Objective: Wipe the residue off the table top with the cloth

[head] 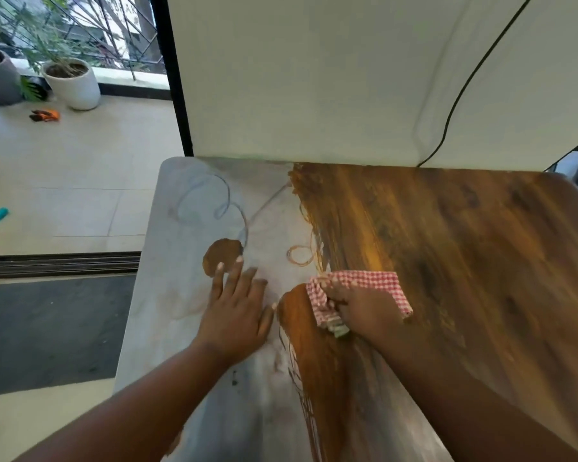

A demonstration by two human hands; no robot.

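The wooden table top (447, 248) shows bare brown grain on its right side. A pale grey residue film (197, 311) covers the left side, with swirl marks and one bare brown patch near my fingertips. My right hand (364, 311) presses a bunched red-and-white checked cloth (357, 281) onto the table at the line between wiped wood and residue. My left hand (237, 308) lies flat on the residue, fingers spread, just left of the cloth.
A white wall panel (314, 78) stands along the table's far edge, with a black cable (464, 85) running down it. Left of the table are a tiled floor, a dark mat (54, 331), two potted plants (70, 81) and a black door frame (177, 95).
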